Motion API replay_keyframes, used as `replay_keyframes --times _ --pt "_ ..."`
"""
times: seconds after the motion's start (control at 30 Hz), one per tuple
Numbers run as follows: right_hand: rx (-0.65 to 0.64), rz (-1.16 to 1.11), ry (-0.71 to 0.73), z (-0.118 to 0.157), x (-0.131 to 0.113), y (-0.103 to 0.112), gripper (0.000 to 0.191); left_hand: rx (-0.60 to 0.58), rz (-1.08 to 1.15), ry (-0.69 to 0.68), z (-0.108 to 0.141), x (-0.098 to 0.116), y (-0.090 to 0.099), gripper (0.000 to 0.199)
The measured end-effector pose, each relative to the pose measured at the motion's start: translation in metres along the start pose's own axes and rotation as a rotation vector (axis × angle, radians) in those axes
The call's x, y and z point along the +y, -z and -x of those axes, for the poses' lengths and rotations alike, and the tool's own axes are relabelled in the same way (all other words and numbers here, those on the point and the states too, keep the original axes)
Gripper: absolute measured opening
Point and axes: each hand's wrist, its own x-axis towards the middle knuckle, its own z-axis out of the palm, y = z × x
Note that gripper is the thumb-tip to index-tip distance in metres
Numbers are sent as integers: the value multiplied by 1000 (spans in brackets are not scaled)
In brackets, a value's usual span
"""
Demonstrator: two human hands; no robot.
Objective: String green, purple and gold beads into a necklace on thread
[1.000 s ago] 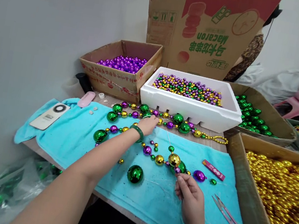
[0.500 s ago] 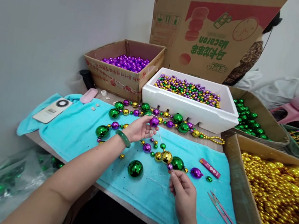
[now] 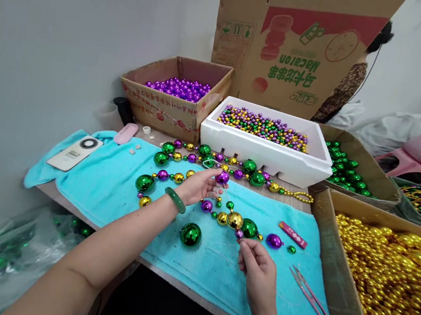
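Left hand (image 3: 198, 186): it is no longer reaching over the far necklace (image 3: 249, 166); now it is hanging above the towel (image 3: 110, 184), a little nearer, its thumb and fingers pinching the purple bead.
Purple bead (image 3: 222, 177): one second ago it is not showing; now it is sitting at the left fingertips, and a pale thread (image 3: 227, 196) is running from there, nearer and right, to a small green bead (image 3: 230, 205).
Stringing: it seems to be advancing by one bead; whether the thread is already passing through the hole, I cannot tell.
Right hand (image 3: 259, 265): it is staying almost unmoved, keeping thumb and finger tight on the strand, just beside a small purple one (image 3: 239, 234); probably it is giving the steady hold.
Strand (image 3: 222, 218): it is lying on the towel, going from the right hand to the left.
Green ball (image 3: 191, 234): it is resting loose on the near side, left of the right hand.
Snips (image 3: 312, 297): they are lying untouched at the right.
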Motion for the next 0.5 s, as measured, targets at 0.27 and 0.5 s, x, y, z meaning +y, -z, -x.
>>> replay_keyframes --times 0.27,0.5 --pt "37 -104 -85 -2 3 -1 35 -87 -112 -66 8 -7 -15 40" --pt "-3 -239 -192 -5 6 4 36 -252 -23 -41 6 -9 -12 31"
